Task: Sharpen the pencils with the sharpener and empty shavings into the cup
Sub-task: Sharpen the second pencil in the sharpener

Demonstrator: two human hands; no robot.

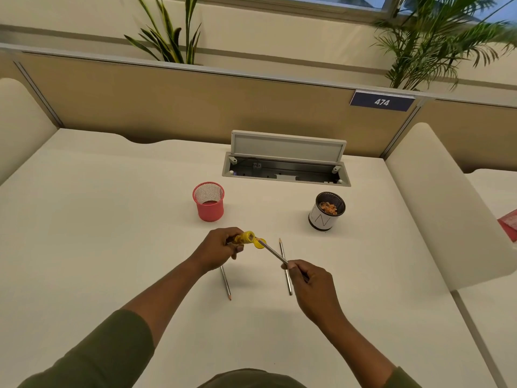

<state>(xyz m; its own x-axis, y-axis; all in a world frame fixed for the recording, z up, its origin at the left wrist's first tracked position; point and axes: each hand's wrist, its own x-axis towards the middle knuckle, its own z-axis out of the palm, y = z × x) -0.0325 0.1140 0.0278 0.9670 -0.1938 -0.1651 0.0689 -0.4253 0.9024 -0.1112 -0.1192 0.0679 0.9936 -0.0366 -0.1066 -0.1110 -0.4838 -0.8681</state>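
Your left hand [221, 249] is gripping the yellow sharpener [246, 238], fingers curled | your right hand [309, 278] is pinching a pencil [272, 252], tip at the sharpener | shavings cup [326, 211] is standing far right on the desk [112, 219].

Both arms reach forward over the desk from the bottom of the view, olive-green sleeves pushed up to about the elbows, forearms bare. The left arm angles up and to the right; the left hand [221, 247] is raised off the surface, its fingers curled round a yellow sharpener [247, 238], thumb side up, knuckles turned to the left. The right arm angles up and to the left; the right hand [310, 278] sits lower and nearer the body, and its fingertips [291, 266] pinch the back end of a pencil [272, 251] that slants up-left to the sharpener. The two hands stay apart, joined only by the pencil
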